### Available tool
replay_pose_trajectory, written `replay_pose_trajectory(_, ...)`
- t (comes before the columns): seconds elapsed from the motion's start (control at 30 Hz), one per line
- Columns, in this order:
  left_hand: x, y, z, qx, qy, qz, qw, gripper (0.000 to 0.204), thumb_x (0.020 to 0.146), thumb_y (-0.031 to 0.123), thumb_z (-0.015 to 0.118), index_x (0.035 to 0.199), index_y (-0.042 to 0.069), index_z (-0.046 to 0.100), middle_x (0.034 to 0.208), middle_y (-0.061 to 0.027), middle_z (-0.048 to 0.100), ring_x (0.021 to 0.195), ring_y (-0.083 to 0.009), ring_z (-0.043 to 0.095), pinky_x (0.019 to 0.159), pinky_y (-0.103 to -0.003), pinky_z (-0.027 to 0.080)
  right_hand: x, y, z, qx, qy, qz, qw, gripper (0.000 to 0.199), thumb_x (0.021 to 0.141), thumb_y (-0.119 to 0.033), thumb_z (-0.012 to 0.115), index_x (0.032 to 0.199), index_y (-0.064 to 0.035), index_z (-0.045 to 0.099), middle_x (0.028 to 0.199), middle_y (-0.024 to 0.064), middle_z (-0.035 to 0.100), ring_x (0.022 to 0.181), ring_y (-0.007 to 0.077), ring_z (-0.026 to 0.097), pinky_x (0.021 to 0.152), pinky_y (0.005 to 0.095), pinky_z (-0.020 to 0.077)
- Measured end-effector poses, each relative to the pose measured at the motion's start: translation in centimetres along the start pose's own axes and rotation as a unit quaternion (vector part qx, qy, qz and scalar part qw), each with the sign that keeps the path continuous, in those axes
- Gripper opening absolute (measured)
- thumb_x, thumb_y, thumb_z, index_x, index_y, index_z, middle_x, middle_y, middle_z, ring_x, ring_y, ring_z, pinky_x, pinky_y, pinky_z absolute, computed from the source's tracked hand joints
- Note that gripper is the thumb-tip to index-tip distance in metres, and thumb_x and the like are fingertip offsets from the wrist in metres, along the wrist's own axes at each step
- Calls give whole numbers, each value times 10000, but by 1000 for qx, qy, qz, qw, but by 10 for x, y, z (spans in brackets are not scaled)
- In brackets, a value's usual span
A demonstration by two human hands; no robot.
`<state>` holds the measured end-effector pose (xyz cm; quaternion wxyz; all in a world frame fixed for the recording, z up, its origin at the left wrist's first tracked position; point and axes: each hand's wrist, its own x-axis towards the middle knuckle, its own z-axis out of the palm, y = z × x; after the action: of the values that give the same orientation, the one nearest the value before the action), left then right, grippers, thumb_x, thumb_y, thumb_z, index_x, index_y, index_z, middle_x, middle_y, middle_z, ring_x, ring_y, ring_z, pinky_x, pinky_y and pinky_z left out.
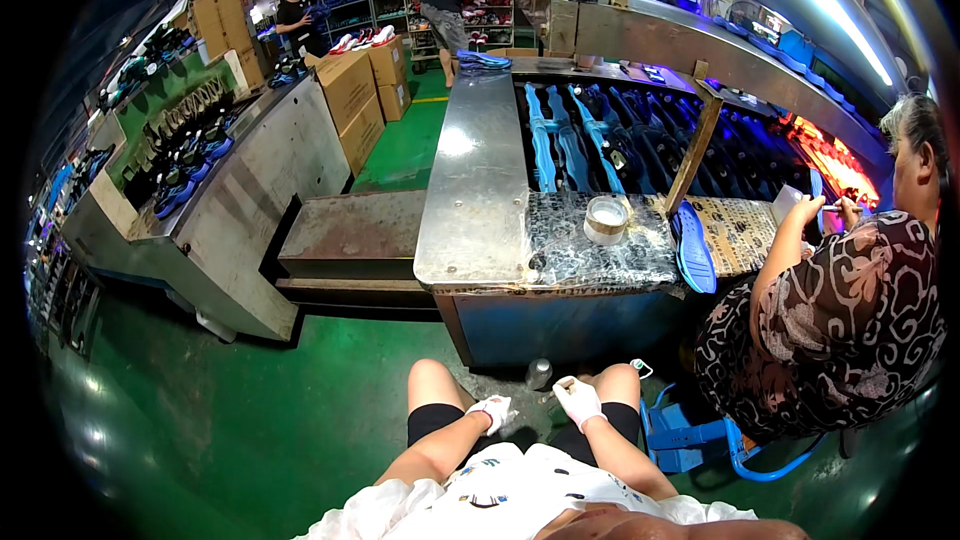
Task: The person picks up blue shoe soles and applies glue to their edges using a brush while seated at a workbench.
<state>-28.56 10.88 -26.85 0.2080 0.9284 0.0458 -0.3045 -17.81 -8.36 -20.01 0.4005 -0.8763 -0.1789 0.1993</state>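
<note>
My left hand (492,412), in a white glove, rests over my left thigh. Its fingers are loosely apart and nothing shows in them. My right hand (579,401), also gloved in white, is above the inner side of my right thigh with its fingers closed. A small thin thing pokes out from its fingertips, too small to name. Just beyond my hands stands a dark bottle (539,373), close to the base of the metal-topped bench. On the bench's near corner are a roll of tape (606,220) and a blue shoe sole (693,248) that leans over the edge.
A conveyor (620,140) carries rows of blue soles toward a glowing red heater (835,160). Close on my right a co-worker (830,310) sits, holding a tool. A blue stool (690,440) is beside my right knee. Cardboard boxes (345,100) and a shoe-laden bench (240,220) stand left.
</note>
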Motion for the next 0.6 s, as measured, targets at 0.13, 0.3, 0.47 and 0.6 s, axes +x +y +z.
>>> replay_pose_trajectory(0.13,8,-6,9,24,-1,7,1000,470,926,413,500,1121,-4,594,1161,-222,604,1111,-351,576,939,-418,467,1,2,2,11,0,1,1000,212,826,-272,667,910,-78,679,845,93,700,807,191,673,756,305,506)
replay_pose_trajectory(0.3,10,-13,16,25,15,18,999,459,922,409,509,1082,-8,613,1109,-226,628,1073,-352,599,919,-422,477,2,3,5,8,0,-6,1000,213,825,-274,668,905,-76,681,839,95,699,805,196,673,756,305,506)
replay_pose_trajectory(0.47,-2,2,-1,-35,10,-35,999,452,923,402,504,1070,-9,623,1067,-227,642,1052,-347,611,902,-424,485,2,5,4,3,2,-1,1000,218,825,-278,664,909,-77,679,843,98,698,813,209,674,763,311,507)
replay_pose_trajectory(0.6,-5,1,-6,7,-22,4,1000,449,927,394,494,1080,-9,622,1079,-232,637,1053,-347,610,904,-423,484,2,2,3,-3,-5,-3,1000,224,827,-290,660,914,-84,678,850,102,699,829,224,676,773,321,508)
